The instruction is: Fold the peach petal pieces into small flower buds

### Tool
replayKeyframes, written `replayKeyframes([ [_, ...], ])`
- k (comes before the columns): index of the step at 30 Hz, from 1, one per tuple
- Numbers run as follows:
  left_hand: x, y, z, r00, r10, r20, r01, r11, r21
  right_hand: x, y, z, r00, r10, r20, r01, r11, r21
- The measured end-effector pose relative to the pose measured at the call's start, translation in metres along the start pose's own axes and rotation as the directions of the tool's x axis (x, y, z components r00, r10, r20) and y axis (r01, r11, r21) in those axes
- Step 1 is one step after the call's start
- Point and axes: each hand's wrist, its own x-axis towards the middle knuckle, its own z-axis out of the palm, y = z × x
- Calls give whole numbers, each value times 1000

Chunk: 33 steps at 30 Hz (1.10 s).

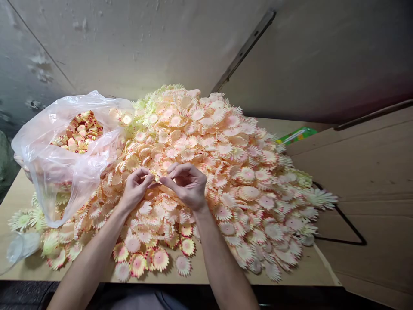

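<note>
My left hand and my right hand meet above the middle of a big heap of artificial flower petal discs. Thumb and fingers are pinched on both, and between the fingertips shows a small yellowish petal disc, mostly covered by the fingers. Discs in the heap are pale pink and cream with toothed edges, some tipped in red. Several yellow discs with red tips lie near the table's front edge, between my forearms.
An open clear plastic bag with red-tipped petal pieces stands at the left. A clear cup lies at the left front. Cardboard and a bent black rod border the right; a green packet lies behind the heap.
</note>
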Motion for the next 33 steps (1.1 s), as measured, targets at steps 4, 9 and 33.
replayKeyframes([
  [4,1,4,-4,1000,22,12,-21,999,-35,4,-13,-9,996,-80,-28,79,996,-33],
  [9,4,7,-8,998,65,-11,-65,996,-65,24,-21,-37,950,-260,-171,157,875,-459],
  [33,8,11,-10,994,97,57,-106,979,177,8,18,-10,958,282,-43,-283,923,-259],
])
